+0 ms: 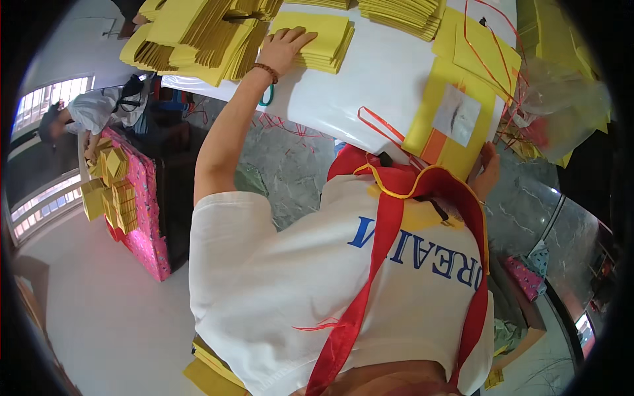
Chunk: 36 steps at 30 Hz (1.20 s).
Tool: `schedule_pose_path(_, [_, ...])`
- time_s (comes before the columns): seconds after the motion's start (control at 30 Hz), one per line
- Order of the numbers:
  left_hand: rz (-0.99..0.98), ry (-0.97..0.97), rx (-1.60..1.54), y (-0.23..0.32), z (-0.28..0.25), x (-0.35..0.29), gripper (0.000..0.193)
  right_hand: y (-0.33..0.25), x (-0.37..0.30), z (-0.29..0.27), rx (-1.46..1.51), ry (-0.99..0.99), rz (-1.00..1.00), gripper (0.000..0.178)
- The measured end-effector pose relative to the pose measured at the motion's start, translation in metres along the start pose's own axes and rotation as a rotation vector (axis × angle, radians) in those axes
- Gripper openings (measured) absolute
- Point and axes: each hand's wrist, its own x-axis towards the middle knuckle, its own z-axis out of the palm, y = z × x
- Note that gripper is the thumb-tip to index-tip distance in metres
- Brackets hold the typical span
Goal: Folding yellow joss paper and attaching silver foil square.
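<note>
Grey marbled floor, white-topped table across the top of the view, mostly loaded with yellow folded stock. Co-worker off to the left, leaning over a second table with a pink patterned cover and yellow bundles on it.

Left hand lies palm down on a low yellow stack, fingers extended, pressing rather than gripping. Taller yellow stacks fan out just to its left. Right hand is at the table's near edge beside a yellow packet bearing a pale patch and an orange strip — fingers look bent, but whether they grip the packet's edge, cannot tell (palm is hidden).

Step in hand, my read: sorting or squaring the yellow pieces, left hand steadying that stack. Next move probably calls for the left fingers to curl under the stack's edge and lift it without splaying the layers — keeping it clear of the red cord near the packet.

Containers: clear plastic bag at the table's right end, slumped, something red showing in or behind it. Whether the yellow packet holds anything, cannot tell; it looks flat.
</note>
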Motion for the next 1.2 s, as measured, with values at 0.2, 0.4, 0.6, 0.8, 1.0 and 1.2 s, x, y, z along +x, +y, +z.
schedule_pose_path(0.2, [-0.081, 0.1, -0.057, 0.012, 0.019, -0.013, 0.07, -0.002, 0.0, 0.004, 0.177, 0.003, 0.109, 0.04])
schedule_pose_path(0.4, [-0.014, 0.023, -0.095, 0.0, 0.003, -0.006, 0.072, -0.006, 0.003, -0.003, -0.437, -0.04, -0.512, 0.027])
schedule_pose_path(0.6, [0.047, 0.041, -0.003, -0.001, -0.017, -0.004, 0.075, -0.017, 0.005, -0.01, -0.797, -0.208, -0.767, 0.027])
schedule_pose_path(0.8, [0.061, 0.206, -0.173, 0.068, -0.055, 0.002, 0.066, 0.006, 0.01, -0.006, -0.672, -0.197, -0.675, 0.028])
schedule_pose_path(1.0, [0.538, 0.148, -0.694, 0.235, -0.022, 0.011, 0.039, 0.012, 0.01, 0.0, -0.665, -0.134, -0.637, 0.029])
schedule_pose_path(1.2, [0.631, 0.066, -0.462, 0.269, -0.014, 0.011, 0.033, 0.018, 0.011, -0.004, -0.567, -0.136, -0.535, 0.021])
